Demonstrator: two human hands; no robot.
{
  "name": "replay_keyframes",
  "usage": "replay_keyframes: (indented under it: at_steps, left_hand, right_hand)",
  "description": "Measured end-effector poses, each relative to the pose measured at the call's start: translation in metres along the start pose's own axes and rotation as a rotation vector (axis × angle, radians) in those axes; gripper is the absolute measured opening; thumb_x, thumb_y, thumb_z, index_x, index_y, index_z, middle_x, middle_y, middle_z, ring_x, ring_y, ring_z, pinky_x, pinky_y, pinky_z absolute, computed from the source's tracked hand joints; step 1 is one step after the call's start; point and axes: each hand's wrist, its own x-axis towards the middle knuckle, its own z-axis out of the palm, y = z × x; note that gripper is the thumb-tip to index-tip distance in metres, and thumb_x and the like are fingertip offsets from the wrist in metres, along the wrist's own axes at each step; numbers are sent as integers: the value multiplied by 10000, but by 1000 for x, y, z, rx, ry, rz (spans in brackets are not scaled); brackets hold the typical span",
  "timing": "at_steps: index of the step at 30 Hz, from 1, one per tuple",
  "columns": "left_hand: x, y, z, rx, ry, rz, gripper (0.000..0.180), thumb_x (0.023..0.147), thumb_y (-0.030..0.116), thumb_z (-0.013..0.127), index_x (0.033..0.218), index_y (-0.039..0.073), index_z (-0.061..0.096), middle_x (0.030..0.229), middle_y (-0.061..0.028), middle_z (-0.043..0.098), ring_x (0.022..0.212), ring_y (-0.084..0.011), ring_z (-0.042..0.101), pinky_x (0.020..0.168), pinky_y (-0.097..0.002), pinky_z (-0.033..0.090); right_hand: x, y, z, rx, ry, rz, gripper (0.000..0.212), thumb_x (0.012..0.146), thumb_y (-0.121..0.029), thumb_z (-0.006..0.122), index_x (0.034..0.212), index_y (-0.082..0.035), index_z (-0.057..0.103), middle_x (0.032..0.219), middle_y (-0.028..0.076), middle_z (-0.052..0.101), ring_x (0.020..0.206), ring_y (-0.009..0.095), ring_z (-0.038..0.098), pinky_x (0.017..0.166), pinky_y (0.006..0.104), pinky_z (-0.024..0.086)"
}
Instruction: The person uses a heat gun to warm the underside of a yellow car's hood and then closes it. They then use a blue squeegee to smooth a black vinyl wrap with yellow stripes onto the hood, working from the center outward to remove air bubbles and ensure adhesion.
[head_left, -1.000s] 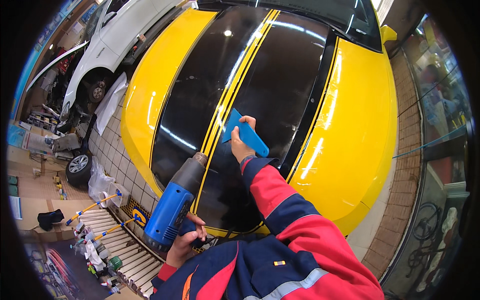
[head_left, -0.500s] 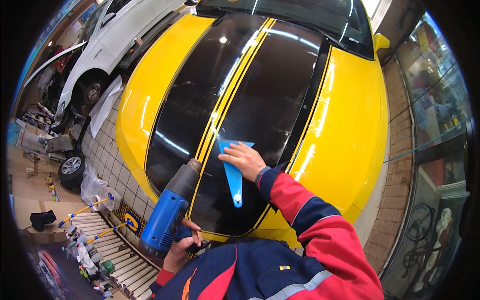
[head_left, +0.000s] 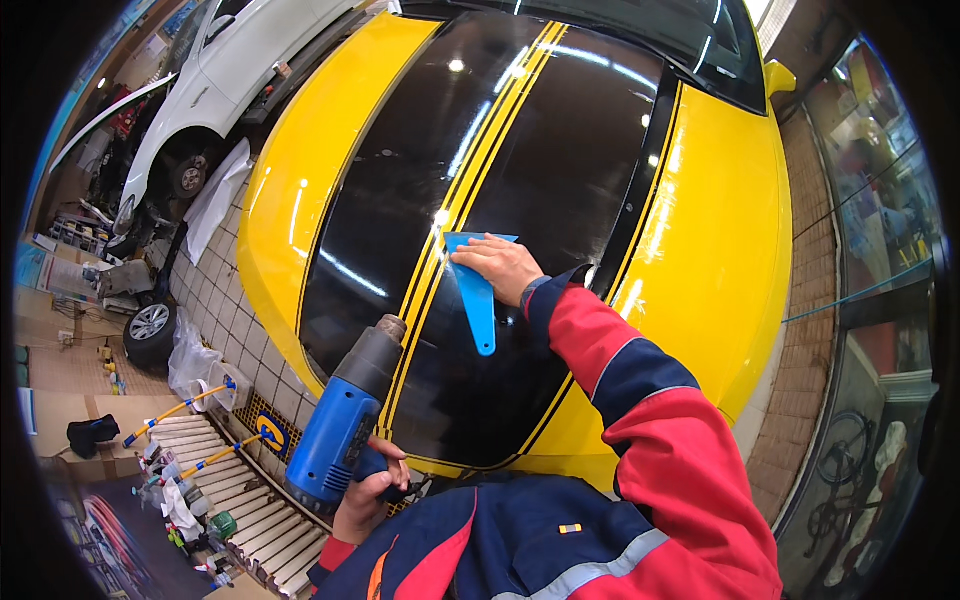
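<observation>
My left hand (head_left: 362, 500) is wrapped round the handle of a blue and dark grey heat gun (head_left: 338, 440), low at the near left of the hood. Its metal nozzle points up and away over the hood's near part. My right hand (head_left: 503, 268) holds a blue triangular plastic squeegee (head_left: 479, 312) by its wide end, fingers laid over it. The squeegee lies against the glossy black hood (head_left: 570, 140), its far left corner at the yellow double stripe (head_left: 463, 215). Its narrow end with a hole points back toward me.
The yellow car's fenders (head_left: 705, 230) flank the hood. At the far left stands a white car (head_left: 240, 70) with its front end stripped. A loose wheel (head_left: 150, 325), a clear plastic bag and a slatted white radiator (head_left: 265, 540) lie left. A glass wall (head_left: 870, 190) runs along the right.
My right hand has slid the squeegee forward, away from me, along the black hood. The heat gun keeps nearly the same place in my left hand. The view has shifted slightly.
</observation>
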Motion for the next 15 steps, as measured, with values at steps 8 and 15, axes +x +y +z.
replay_keyframes:
  at_steps: [8, 15]
  left_hand:
    - [-12, -2, 2, 36, 61, 27, 454, 809, 232, 790, 1132, -57, 657, 735, -89, 626, 714, -226, 672, 800, -405, 574]
    - [-3, -1, 1, 29, -20, 7, 410, 852, 174, 777, 1172, -49, 649, 800, -94, 644, 742, -222, 664, 800, -382, 565]
  right_hand:
    - [-22, -24, -2, 28, 42, -143, 465, 908, -50, 789, 1366, -116, 740, 1385, 144, 743, 1358, 345, 668, 1209, 495, 497]
    - [-33, -21, 15, 34, 80, -56, 470, 902, -88, 815, 1365, -101, 736, 1424, 139, 728, 1398, 326, 648, 1235, 478, 470]
